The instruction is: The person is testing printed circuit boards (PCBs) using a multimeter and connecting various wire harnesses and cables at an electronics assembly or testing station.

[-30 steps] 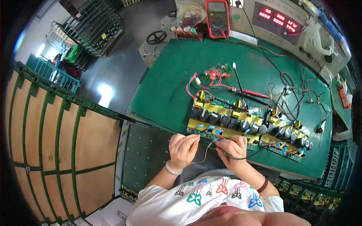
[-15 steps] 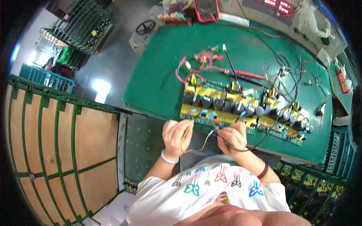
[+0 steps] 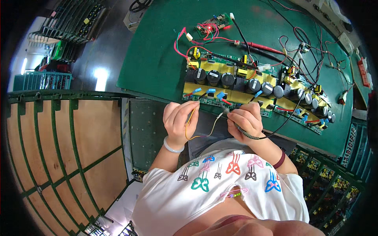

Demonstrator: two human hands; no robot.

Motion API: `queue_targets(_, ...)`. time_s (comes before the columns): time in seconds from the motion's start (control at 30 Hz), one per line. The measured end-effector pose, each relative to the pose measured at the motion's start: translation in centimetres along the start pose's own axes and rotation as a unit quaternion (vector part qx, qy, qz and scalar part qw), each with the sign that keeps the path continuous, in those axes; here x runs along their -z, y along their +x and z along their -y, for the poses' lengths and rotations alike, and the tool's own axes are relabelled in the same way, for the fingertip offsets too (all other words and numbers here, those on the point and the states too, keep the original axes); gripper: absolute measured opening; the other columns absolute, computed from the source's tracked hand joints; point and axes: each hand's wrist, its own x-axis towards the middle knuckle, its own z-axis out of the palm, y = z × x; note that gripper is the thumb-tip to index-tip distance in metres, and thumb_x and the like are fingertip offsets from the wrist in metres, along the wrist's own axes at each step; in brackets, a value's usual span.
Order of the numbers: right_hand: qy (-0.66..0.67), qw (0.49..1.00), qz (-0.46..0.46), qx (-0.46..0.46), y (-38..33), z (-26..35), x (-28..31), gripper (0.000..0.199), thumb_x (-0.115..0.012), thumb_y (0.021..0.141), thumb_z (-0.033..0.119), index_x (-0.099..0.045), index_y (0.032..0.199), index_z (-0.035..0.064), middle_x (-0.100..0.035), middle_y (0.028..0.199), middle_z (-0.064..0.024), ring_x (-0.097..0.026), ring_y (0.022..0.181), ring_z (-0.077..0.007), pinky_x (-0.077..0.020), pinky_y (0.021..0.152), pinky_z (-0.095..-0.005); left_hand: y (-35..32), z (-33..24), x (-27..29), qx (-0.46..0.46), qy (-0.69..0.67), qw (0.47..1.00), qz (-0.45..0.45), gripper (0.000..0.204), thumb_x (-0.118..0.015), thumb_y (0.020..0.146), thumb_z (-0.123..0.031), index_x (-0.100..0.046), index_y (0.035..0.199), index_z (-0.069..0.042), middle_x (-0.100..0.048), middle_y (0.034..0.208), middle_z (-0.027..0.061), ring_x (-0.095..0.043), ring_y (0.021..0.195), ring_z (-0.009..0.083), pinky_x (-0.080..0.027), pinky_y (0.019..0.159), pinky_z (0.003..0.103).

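Note:
A long circuit board (image 3: 232, 84) with yellow heat plates, black round capacitors and blue-tipped leads lies in front of me. My left hand (image 3: 180, 120) is closed in a pinch at the board's near left edge, with a thin yellow wire (image 3: 186, 126) running down from its fingertips. My right hand (image 3: 246, 119) grips a slim test probe (image 3: 225, 111), its tip close to the near edge by a red lead. Whether the tip touches the board cannot be made out. The thin wire loops between the probe and my left hand. A black cable (image 3: 280, 131) trails from the probe over the board's right part.
A second board (image 3: 315, 106) sits at the right. Behind lie a small board with a red light (image 3: 212, 26), red and black test leads (image 3: 264, 48) and tangled wires (image 3: 303, 45) on the green mat (image 3: 157, 51). Wooden-panelled green racks (image 3: 98, 129) stand at left.
The view has shifted, so the bench and boards appear higher and a little larger. Both hands keep their grips beside the board's near edge, with little change relative to it.

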Motion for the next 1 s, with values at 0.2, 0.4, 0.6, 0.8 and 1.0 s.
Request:
queue_targets(0.2, 0.0, 1.0, -0.009, -0.008, 0.1, -0.3, -0.3, 0.038, -0.075, 0.063, -0.001, -0.066, 0.099, 0.0036, -0.064, 0.089, -0.0054, -0.057, 0.079, -0.0258, -0.0445, 0.068, -0.0376, 0.3, 0.4, -0.1, -0.003, 0.003, 1.0, -0.002, 0.027, -0.077, 0.075, 0.004, -0.068, 0.099, -0.006, -0.074, 0.095, 0.0045, -0.062, 0.071, 0.021, -0.047, 0.068, 0.032)
queue_targets(0.4, 0.0, 1.0, -0.002, -0.004, 0.9, -0.2, 0.3, 0.04, -0.075, 0.064, -0.004, -0.065, 0.102, 0.0026, -0.063, 0.09, -0.0073, -0.058, 0.08, -0.0284, -0.0463, 0.07, -0.0381, 1.3, -0.2, 0.2, -0.006, 0.007, 1.0, -0.007, 0.022, -0.078, 0.075, 0.006, -0.068, 0.092, -0.004, -0.073, 0.088, 0.0081, -0.065, 0.069, 0.0241, -0.048, 0.064, 0.034)
queue_targets(0.6, 0.003, 1.0, 0.002, -0.022, 0.1, 0.6, 0.6, 0.035, -0.076, 0.066, -0.003, -0.066, 0.099, 0.0032, -0.064, 0.089, -0.0067, -0.058, 0.08, -0.0276, -0.0465, 0.07, -0.0366, 0.9, -1.1, 0.7, 0.006, 0.0, 1.0, 0.003, 0.023, -0.078, 0.075, 0.005, -0.069, 0.094, -0.004, -0.074, 0.089, 0.0073, -0.066, 0.072, 0.0244, -0.049, 0.066, 0.034)
queue_targets(0.8, 0.012, 0.999, -0.005, -0.045, 0.4, 1.4, 0.8, 0.032, -0.074, 0.067, -0.004, -0.066, 0.096, 0.0049, -0.064, 0.086, -0.0066, -0.058, 0.078, -0.0272, -0.0459, 0.069, -0.0375, 0.6, -1.3, 1.2, 0.017, 0.002, 1.0, 0.026, 0.022, -0.077, 0.075, 0.005, -0.069, 0.093, -0.005, -0.074, 0.09, 0.0069, -0.066, 0.073, 0.0241, -0.049, 0.067, 0.034)
queue_targets(1.0, 0.081, 0.988, 0.033, -0.129, 7.6, 0.8, 6.0, 0.019, -0.069, 0.072, -0.003, -0.066, 0.088, 0.007, -0.064, 0.081, -0.0065, -0.057, 0.07, -0.0274, -0.043, 0.068, -0.0373, 1.9, -0.7, 1.2, 0.018, -0.007, 0.999, 0.047, 0.024, -0.076, 0.075, 0.002, -0.069, 0.096, -0.005, -0.072, 0.091, 0.0069, -0.062, 0.071, 0.0253, -0.047, 0.066, 0.037)
